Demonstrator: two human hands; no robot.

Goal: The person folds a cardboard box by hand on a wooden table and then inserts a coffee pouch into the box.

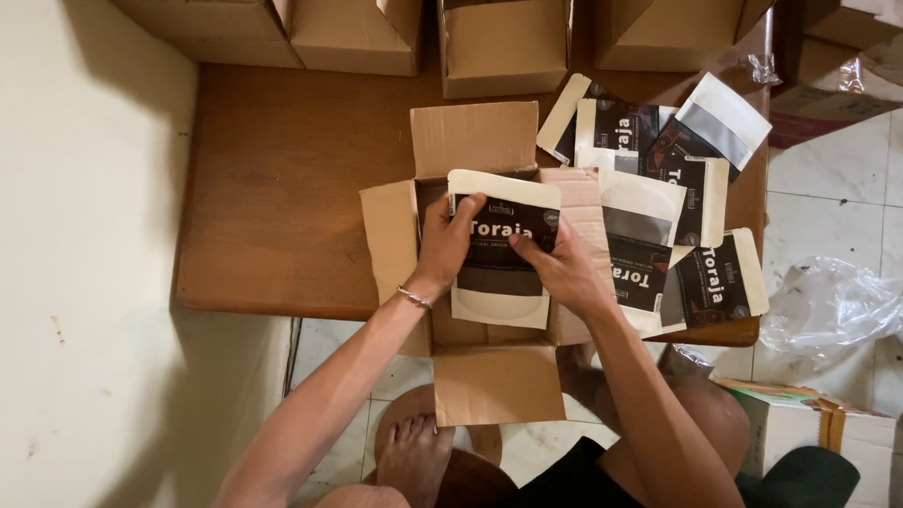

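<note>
My left hand (449,239) and right hand (562,268), both closed on a cream-and-black pouch (501,250), should hold it level and square over the open cardboard box (391,236).

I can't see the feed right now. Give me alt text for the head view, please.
Seen from above, both hands, left hand and right hand, hold a flat cream and dark brown pouch over an open cardboard box on a wooden table. More such pouches lie spread to the right, and closed cardboard boxes line the table's far edge.
</note>
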